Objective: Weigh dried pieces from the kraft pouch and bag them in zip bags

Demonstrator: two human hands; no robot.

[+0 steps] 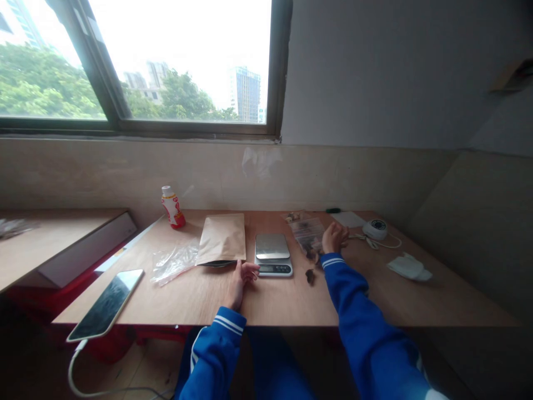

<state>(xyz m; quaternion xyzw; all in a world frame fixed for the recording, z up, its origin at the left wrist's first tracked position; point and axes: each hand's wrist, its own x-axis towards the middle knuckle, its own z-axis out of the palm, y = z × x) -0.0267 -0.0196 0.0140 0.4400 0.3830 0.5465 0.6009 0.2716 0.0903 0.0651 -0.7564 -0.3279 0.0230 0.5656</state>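
My left hand (243,280) rests on the table between a brown kraft paper pouch (222,239) and a small kitchen scale (272,253). Its fingers are apart, one by the pouch's dark open mouth, the others at the scale's front left corner. Nothing lies on the scale's metal plate. My right hand (334,239) is at the right edge of a clear zip bag (307,230) with brown dried pieces in it. Its fingers are curled inward, and what they hold, if anything, is hidden. Loose dark brown pieces (310,276) lie on the table just below the bag.
A red and white bottle (172,208) stands at the back left, above a crumpled clear plastic bag (175,262). A phone (106,304) on a cable overhangs the front left edge. To the right are a white round device (375,229) with a cord and a folded white tissue (410,268).
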